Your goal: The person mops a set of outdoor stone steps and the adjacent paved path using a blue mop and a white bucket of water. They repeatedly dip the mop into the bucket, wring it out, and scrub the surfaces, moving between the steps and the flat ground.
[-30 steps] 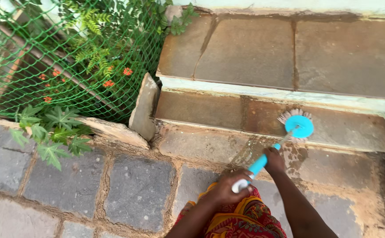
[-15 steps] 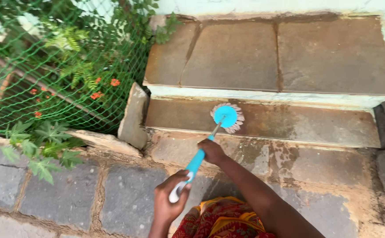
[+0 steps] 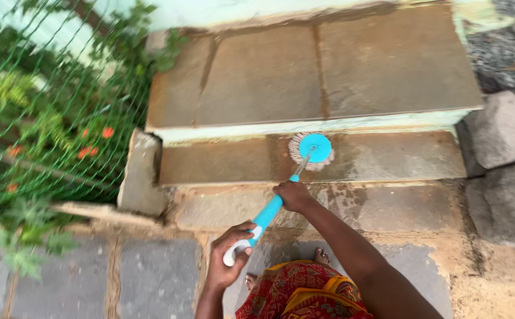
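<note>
I hold a blue long-handled mop (image 3: 267,214) with both hands. Its round blue head with pale strands (image 3: 311,150) rests on the lower stone step (image 3: 387,156). My left hand (image 3: 228,260) grips the white end of the handle near my body. My right hand (image 3: 293,195) grips the handle higher up, close to the edge of the step. Below the hands are my red and yellow patterned garment (image 3: 304,292) and bare toes.
A wider upper stone step (image 3: 328,71) lies beyond. A green mesh fence (image 3: 45,118) with plants and orange flowers stands at the left. Upright stone slab (image 3: 141,174) at the step's left end. Large rocks (image 3: 502,130) at the right. Grey paving stones (image 3: 86,277) underfoot.
The view has shifted left, so the steps sit further right in frame. The mop head has stayed on the lower step, now nearer its middle. Both hands keep their grip.
</note>
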